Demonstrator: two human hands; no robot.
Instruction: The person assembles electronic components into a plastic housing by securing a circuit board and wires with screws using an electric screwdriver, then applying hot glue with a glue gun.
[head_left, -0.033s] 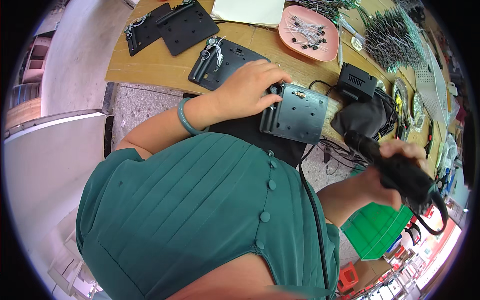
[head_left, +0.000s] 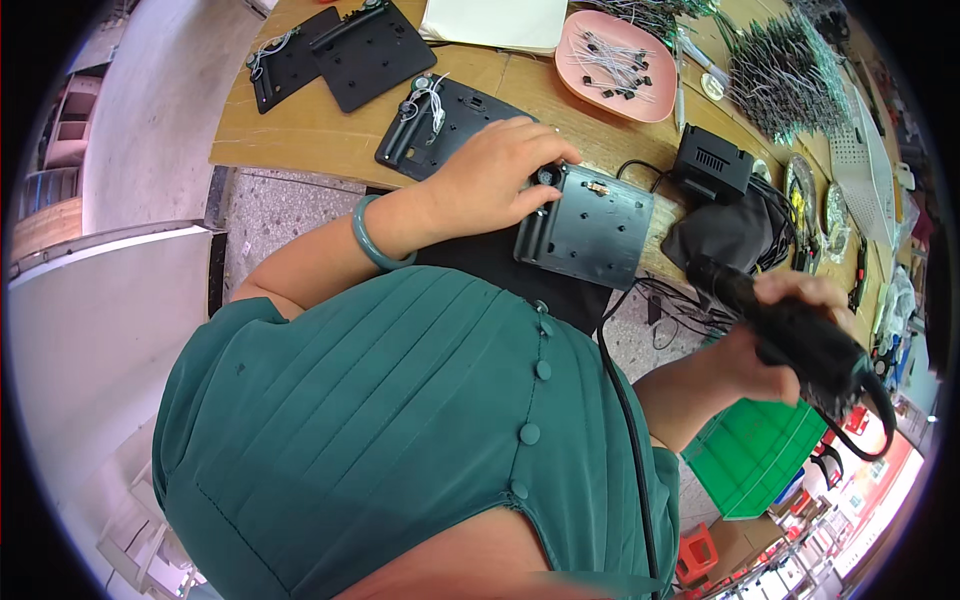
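Head view: at the table's (head_left: pixel 300 143) near edge, the black plate (head_left: pixel 598 230) is pinched by the left hand (head_left: pixel 502 170) and is best braced firmly, while the corded tool (head_left: pixel 812 345) is gripped by the right hand (head_left: pixel 748 362)

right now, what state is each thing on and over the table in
Near panel, held at one corner, at the table's edge
Left hand, closed on that corner
Black tool, gripped off the table; on or off can't be told
Right hand, wrapped around the tool
Pink plate, holding small wired parts
Black box, resting on the table
Wire bundle, heaped
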